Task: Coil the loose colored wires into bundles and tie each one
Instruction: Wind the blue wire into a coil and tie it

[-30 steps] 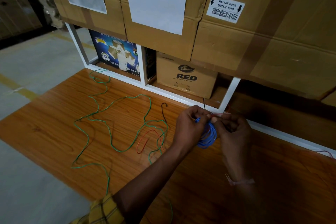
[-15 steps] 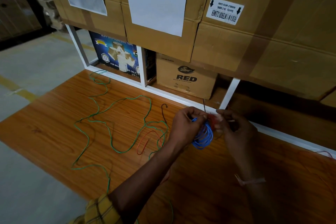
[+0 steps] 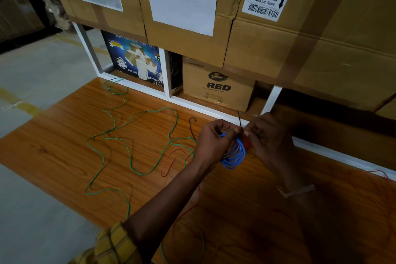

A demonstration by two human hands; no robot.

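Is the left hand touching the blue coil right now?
Touching. The head view shows the left hand gripping the blue coil, its strands emerging from under the fingers.

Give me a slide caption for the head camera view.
Both hands tie a coiled blue wire bundle above the wooden table.

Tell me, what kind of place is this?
Probably a storeroom or warehouse. Taped cardboard boxes are stacked on a white rack, one carries a handle-with-care label, and the floor is bare concrete.
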